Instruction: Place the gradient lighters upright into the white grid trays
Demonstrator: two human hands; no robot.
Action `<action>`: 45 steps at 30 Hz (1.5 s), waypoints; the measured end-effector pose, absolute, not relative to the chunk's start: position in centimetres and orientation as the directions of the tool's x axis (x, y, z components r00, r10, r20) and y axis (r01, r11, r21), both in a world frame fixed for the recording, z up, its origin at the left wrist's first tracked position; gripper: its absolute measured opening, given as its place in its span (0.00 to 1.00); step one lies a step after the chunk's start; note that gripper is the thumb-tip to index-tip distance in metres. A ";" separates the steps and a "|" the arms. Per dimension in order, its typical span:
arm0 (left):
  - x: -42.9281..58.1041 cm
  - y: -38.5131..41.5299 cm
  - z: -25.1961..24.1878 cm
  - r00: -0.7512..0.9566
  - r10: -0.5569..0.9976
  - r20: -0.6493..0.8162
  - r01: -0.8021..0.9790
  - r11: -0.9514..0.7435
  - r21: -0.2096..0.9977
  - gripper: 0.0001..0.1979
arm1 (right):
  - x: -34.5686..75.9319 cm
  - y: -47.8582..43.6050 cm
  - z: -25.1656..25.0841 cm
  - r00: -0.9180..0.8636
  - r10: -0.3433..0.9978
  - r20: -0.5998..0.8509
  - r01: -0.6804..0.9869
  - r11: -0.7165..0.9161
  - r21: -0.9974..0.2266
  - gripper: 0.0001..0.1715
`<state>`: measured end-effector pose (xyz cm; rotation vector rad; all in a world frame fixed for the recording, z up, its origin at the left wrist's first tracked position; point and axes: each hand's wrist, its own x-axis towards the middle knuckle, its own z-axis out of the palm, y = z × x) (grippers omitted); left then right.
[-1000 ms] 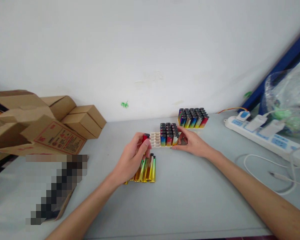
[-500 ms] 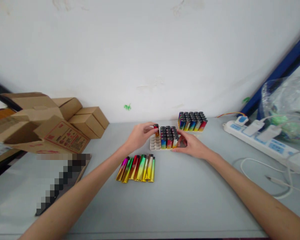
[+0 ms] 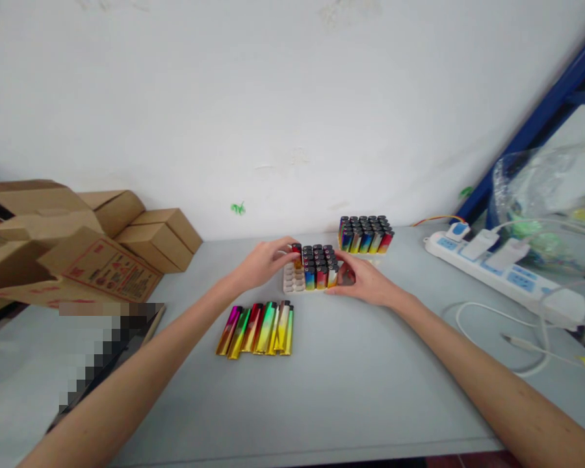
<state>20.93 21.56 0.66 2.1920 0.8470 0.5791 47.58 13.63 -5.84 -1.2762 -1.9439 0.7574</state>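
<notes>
A pale tray (image 3: pixel 294 281) holds several upright lighters (image 3: pixel 320 260) with black tops and shiny coloured bodies; its left part shows bare slots. My left hand (image 3: pixel 266 261) pinches a red-gold lighter (image 3: pixel 297 257) at the tray's back left. On the tray's right side, my right hand (image 3: pixel 363 278) curves with thumb and forefinger apart, touching the end of the lighter block. In front of the tray, several metallic lighters (image 3: pixel 257 330) in purple, green, red and yellow lie side by side on the grey table (image 3: pixel 351 390).
Behind to the right stands another block of lighters (image 3: pixel 365 235). A white power strip (image 3: pixel 507 276) with plugs and cables lies at the right, near a clear plastic bag (image 3: pixel 541 201). Open cardboard boxes (image 3: pixel 112 266) are at the left.
The view has shifted slightly, so everything appears a little further left. The lighter in my left hand sits slightly lower against the tray. My right hand stays beside the block.
</notes>
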 end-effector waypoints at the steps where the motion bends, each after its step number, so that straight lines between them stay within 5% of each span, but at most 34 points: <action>1: 21.0 21.6 0.5 0.686 0.713 0.147 0.398 -0.537 0.743 0.17 | 47.6 13.6 -5.9 -0.283 0.932 0.225 0.533 0.349 -0.771 0.50; 12: 20.2 20.8 -0.2 0.617 0.771 0.160 0.441 -0.506 0.741 0.22 | 47.7 13.8 -6.4 -0.289 0.928 0.237 0.520 0.360 -0.774 0.51; 15: 18.8 18.3 1.1 0.514 0.815 0.268 0.568 -0.557 0.606 0.28 | 47.7 13.7 -6.3 -0.292 0.926 0.238 0.520 0.362 -0.774 0.51; 18: 17.1 14.4 1.8 0.594 0.772 0.226 0.650 -0.626 0.431 0.26 | 47.6 13.6 -6.1 -0.288 0.928 0.236 0.520 0.359 -0.775 0.51; 24: 15.0 10.6 0.4 0.716 0.695 0.061 0.653 -0.699 0.292 0.49 | 47.7 13.6 -6.3 -0.276 0.930 0.243 0.561 0.361 -0.746 0.50; 27: 15.2 11.2 -0.3 0.739 0.672 0.044 0.637 -0.720 0.276 0.51 | 47.8 13.7 -6.5 -0.269 0.931 0.247 0.573 0.361 -0.736 0.50; 38: 15.9 11.0 1.4 0.676 0.721 0.153 0.543 -0.627 0.558 0.36 | 47.6 13.6 -6.3 -0.248 0.939 0.236 0.587 0.340 -0.735 0.51; 42: 17.3 10.5 2.2 0.648 0.744 0.161 0.273 -0.425 0.863 0.28 | 47.6 13.5 -6.4 -0.256 0.942 0.217 0.584 0.330 -0.742 0.51; 45: 18.6 10.8 2.1 0.642 0.758 0.119 0.085 -0.224 0.971 0.18 | 47.6 13.6 -6.4 -0.264 0.938 0.224 0.580 0.340 -0.740 0.52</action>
